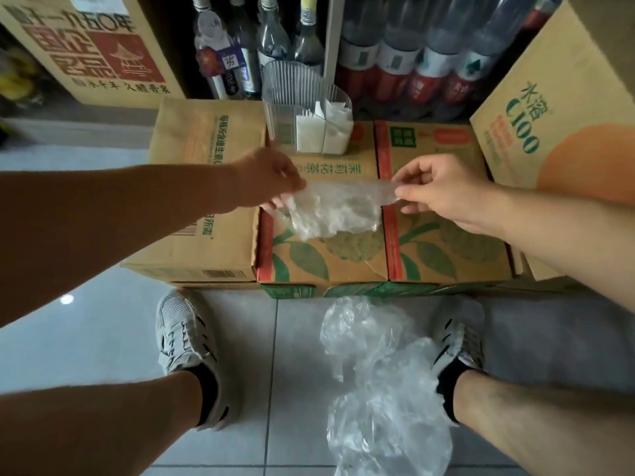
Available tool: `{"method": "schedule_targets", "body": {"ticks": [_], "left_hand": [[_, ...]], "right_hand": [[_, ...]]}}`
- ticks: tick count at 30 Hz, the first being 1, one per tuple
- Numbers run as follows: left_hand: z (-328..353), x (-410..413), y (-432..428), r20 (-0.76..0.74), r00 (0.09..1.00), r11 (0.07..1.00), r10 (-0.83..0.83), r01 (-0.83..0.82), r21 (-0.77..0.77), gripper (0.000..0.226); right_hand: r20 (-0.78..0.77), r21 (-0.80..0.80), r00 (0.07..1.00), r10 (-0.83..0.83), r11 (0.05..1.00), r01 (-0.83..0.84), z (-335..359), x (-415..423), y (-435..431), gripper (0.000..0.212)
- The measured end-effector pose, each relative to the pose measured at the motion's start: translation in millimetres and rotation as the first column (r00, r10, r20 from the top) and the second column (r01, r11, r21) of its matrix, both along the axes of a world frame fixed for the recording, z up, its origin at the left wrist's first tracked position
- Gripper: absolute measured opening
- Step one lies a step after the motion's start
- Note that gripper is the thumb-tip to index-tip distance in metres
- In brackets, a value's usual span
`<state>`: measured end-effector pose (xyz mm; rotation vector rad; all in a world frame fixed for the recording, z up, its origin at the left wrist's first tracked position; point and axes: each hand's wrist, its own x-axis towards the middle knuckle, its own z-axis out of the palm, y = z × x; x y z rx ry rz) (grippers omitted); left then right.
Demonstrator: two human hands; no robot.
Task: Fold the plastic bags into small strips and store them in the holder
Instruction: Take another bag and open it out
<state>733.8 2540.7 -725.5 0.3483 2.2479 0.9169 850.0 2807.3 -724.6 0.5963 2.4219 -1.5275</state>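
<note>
The left hand (271, 182) pinches the left end of a clear plastic bag (333, 211); the right hand (443, 190) pinches its right upper corner between thumb and forefinger. The bag is stretched between both hands, its crumpled lower part hanging just above the green-printed cardboard box (343, 259). At the far edge of this box stands the holder (295, 94), clear and ribbed, containing white folded strips (323, 134). A plain brown box (206, 139) adjoins on the left. On the tiled floor (103, 338), near, loose clear bags (378, 372) lie between two grey shoes (182, 341). Bottles (275, 39) stand behind the holder.
</note>
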Motion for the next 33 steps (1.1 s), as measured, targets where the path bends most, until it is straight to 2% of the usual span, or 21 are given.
{"method": "schedule_targets", "body": {"ticks": [1,3,4,5,7,8,9,10,11,13,14,16,17,19,21,24,26,27,29,33], "left_hand": [[2.4,-1.8,0.1,-0.012,0.985,0.975,-0.173,0.17,-0.146,0.026],[9.3,-6.1,2.4,-0.016,0.892,0.824,-0.451,0.409,-0.391,0.051],[15.0,-5.8,5.1,-0.045,0.869,0.798,-0.493,0.431,-0.422,0.057],[18.4,-4.7,8.2,-0.108,0.867,0.821,-0.486,0.411,-0.397,0.063],[23.8,0.4,19.7,-0.227,0.896,0.921,-0.382,0.348,-0.173,0.081],[25.9,4.0,28.3,-0.233,0.917,0.946,-0.324,0.322,-0.046,0.089],[27.3,7.4,37.2,-0.234,0.927,0.951,-0.292,0.307,0.033,0.093],[26.5,8.7,46.0,-0.24,0.925,0.948,-0.296,0.314,0.042,0.089],[24.0,7.6,54.2,-0.252,0.916,0.945,-0.311,0.326,0.018,0.076],[15.3,4.0,66.5,-0.251,0.931,0.96,-0.265,0.28,0.027,0.03],[10.1,1.6,69.8,-0.197,0.965,0.973,-0.173,0.199,0.119,0.017],[-1.9,-1.0,71.6,0.026,0.997,0.943,0.079,-0.083,0.323,0.015],[-6.7,-0.1,71.5,0.165,0.968,0.889,0.187,-0.239,0.39,0.013],[-19.7,5.5,69.5,0.425,0.853,0.75,0.302,-0.488,0.447,0.009],[-33.5,14.6,66.5,0.531,0.766,0.651,0.362,-0.615,0.445,0.009],[-54.5,21.9,59.3,0.505,0.766,0.623,0.398,-0.63,0.464,0.022],[-58.2,23.0,54.9,0.473,0.792,0.621,0.385,-0.602,0.502,0.036],[-57.5,23.1,53.4,0.458,0.808,0.625,0.372,-0.582,0.521,0.037],[-56.5,23.0,51.9,0.386,0.839,0.633,0.383,-0.543,0.552,0.021],[-60.9,22.5,50.7,0.253,0.838,0.66,0.483,-0.539,0.524,0.026]], "right_hand": [[0.016,-0.079,0.999,-0.03,0.996,0.032,-2.1,-2.7,0.9,0.016],[0.034,-0.199,0.998,-0.048,0.979,0.054,-3.0,-7.5,1.9,0.017],[0.037,-0.246,0.998,-0.043,0.968,0.051,-1.8,-9.5,1.9,0.017],[0.035,-0.28,0.999,-0.031,0.959,0.04,-0.4,-11.6,2.1,0.016],[0.011,-0.291,1.0,0.013,0.957,-0.009,1.8,-16.9,1.1,0.016],[-0.017,-0.279,0.999,0.038,0.959,-0.041,1.8,-20.2,-0.5,0.018],[-0.052,-0.271,0.997,0.054,0.96,-0.066,0.7,-23.8,-2.8,0.021],[-0.09,-0.277,0.995,0.049,0.958,-0.073,-0.4,-27.8,-5.5,0.023],[-0.127,-0.298,0.992,0.021,0.953,-0.058,-1.3,-31.8,-8.6,0.023],[-0.182,-0.374,0.98,-0.082,0.927,0.008,-2.3,-37.7,-13.4,0.02],[-0.179,-0.41,0.977,-0.117,0.911,0.034,-3.4,-39.0,-14.4,0.022],[-0.124,-0.408,0.986,-0.11,0.912,0.051,-8.4,-37.2,-13.6,0.038],[-0.106,-0.375,0.99,-0.089,0.926,0.043,-13.1,-35.2,-12.9,0.039],[-0.094,-0.344,0.992,-0.089,0.938,0.052,-23.5,-31.8,-12.8,0.022],[-0.076,-0.363,0.98,-0.181,0.921,0.142,-31.5,-32.7,-12.1,0.004],[-0.007,-0.447,0.952,-0.306,0.852,0.271,-39.4,-37.9,-8.1,0.012],[0.075,-0.566,0.924,-0.375,0.747,0.349,-42.3,-40.4,-6.7,0.005],[0.119,-0.624,0.908,-0.401,0.681,0.383,-43.5,-41.9,-6.7,0.007],[0.195,-0.698,0.887,-0.419,0.576,0.425,-47.5,-43.1,-6.3,0.023],[0.247,-0.687,0.85,-0.465,0.535,0.492,-51.3,-45.4,-5.4,0.007]]}}
